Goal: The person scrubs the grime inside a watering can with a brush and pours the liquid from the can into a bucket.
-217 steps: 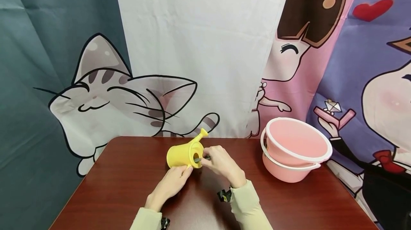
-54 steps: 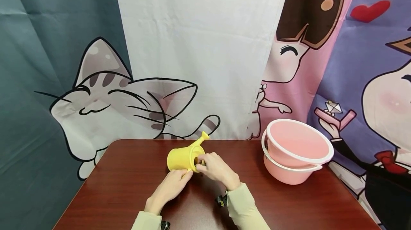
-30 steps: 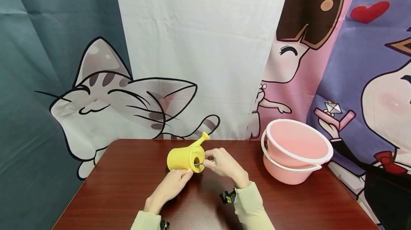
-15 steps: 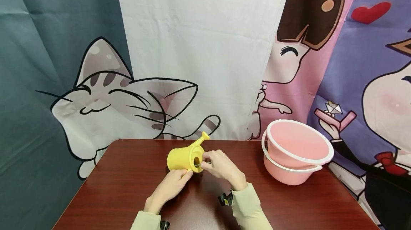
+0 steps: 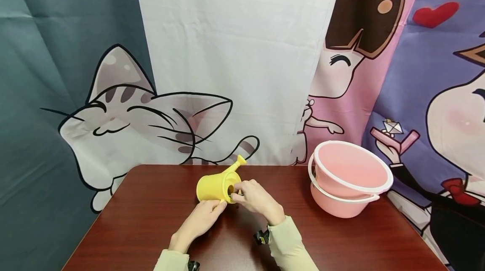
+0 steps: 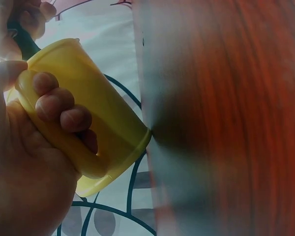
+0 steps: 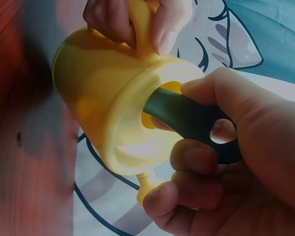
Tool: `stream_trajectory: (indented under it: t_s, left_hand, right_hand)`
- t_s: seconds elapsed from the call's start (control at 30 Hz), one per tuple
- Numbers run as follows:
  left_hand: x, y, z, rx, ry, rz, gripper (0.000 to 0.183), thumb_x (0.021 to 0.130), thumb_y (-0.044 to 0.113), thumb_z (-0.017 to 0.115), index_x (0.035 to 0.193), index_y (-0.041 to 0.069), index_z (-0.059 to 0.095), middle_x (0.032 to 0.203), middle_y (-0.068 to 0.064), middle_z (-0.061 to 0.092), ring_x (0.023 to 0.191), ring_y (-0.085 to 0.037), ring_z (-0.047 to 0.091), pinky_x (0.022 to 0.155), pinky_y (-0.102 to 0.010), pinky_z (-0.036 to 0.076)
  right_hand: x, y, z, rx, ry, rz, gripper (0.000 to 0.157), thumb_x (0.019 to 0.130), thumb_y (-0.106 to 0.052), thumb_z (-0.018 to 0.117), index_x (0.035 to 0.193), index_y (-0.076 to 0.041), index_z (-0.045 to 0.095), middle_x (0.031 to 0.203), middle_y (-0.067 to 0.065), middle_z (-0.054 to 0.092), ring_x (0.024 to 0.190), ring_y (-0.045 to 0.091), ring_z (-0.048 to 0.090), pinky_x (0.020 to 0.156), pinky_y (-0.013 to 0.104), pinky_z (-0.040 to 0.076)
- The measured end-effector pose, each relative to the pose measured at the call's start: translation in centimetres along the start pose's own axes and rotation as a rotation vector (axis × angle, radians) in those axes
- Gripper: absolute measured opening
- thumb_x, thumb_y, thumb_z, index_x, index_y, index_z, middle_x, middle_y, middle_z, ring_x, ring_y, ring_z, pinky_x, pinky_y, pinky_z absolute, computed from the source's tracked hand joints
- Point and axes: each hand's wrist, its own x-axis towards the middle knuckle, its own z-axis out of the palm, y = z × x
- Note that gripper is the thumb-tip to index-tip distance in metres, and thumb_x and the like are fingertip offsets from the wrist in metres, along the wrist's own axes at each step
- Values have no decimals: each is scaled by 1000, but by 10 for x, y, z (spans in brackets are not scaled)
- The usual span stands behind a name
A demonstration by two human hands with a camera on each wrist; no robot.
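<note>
A yellow toy watering can (image 5: 214, 187) lies tilted over the table, its top opening facing right and its spout pointing up and right. My left hand (image 5: 204, 216) grips its handle, fingers curled round it in the left wrist view. My right hand (image 5: 255, 199) is right at the opening. Between thumb and fingers it pinches a dark green handle (image 7: 191, 118) with a round hole in its end. The handle's front part reaches into the can's opening; the far end is hidden inside, so I cannot tell what tool it is.
Two pink basins (image 5: 346, 170) with white rims stand nested on the right side of the brown wooden table (image 5: 151, 224). A patterned curtain (image 5: 235, 52) with cartoon figures hangs behind the table's far edge.
Over the last second my right hand has moved left, pushing the dark green handle deeper into the can; the shaft seen earlier is now mostly hidden. The left hand and can stay put.
</note>
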Motion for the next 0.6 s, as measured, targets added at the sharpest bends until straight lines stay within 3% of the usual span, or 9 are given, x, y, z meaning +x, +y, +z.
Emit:
stream_trajectory:
  t_s: [0.3,0.6]
  left_hand:
    - [-1,0,0,1,0,-13,48,102,47,46,62,20,45,56,12,35,50,-3,32,50,-22,33]
    - [0,1,-1,-2,-1,-10,48,102,46,46,62,20,45,56,13,34,51,-3,32,51,-22,33]
  right_hand:
    - [-1,0,1,17,-32,1,28,85,-12,66,63,-17,50,56,-11,36,55,5,38,53,19,34]
    - [-2,-1,-7,-17,-7,-42,32,84,-12,66,60,-18,45,55,-12,33,54,4,36,51,19,31]
